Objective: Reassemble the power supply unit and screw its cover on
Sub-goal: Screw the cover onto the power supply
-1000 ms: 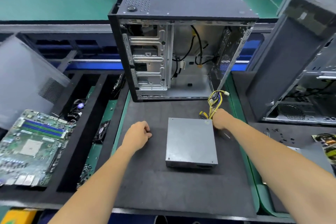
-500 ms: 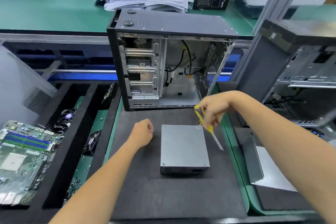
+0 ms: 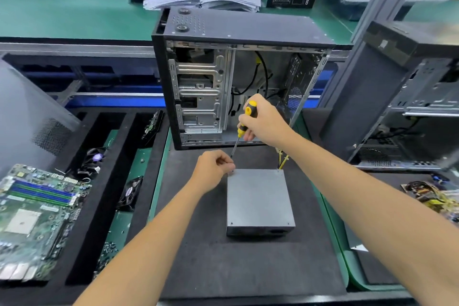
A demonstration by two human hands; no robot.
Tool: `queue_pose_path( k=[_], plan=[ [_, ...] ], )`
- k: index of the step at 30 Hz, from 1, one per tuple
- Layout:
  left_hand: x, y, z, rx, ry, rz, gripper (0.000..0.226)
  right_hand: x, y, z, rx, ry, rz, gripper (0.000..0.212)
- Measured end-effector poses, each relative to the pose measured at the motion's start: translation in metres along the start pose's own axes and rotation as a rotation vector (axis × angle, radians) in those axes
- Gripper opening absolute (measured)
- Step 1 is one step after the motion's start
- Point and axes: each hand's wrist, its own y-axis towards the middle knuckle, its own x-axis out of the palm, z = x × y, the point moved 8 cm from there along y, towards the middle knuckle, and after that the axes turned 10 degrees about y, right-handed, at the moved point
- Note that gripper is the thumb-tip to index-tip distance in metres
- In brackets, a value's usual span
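Grey sheet metal marks the PSU, which is laid flat on the black mat just in front of the open case, cover up, so its corner holes can be reached from above. A yellow-and-black screwdriver is gripped by the right hand, fingers curled round the handle, shaft tilted down towards the far left corner. The left hand is curled at that same corner, fingertips drawn together as if a screw were pinched; the screw itself cannot be made out. Both forearms are stretched forward, the right wrist raised above the left. The tip is judged not yet seated.
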Motion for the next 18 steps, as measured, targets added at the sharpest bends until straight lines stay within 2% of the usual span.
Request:
queue_pose_path(
  k=[18],
  plan=[
    [0.006, 0.009, 0.002, 0.060, 0.156, -0.038, 0.016, 0.012, -0.004, 0.005, 0.033, -0.035, -0.058, 0.015]
  ],
)
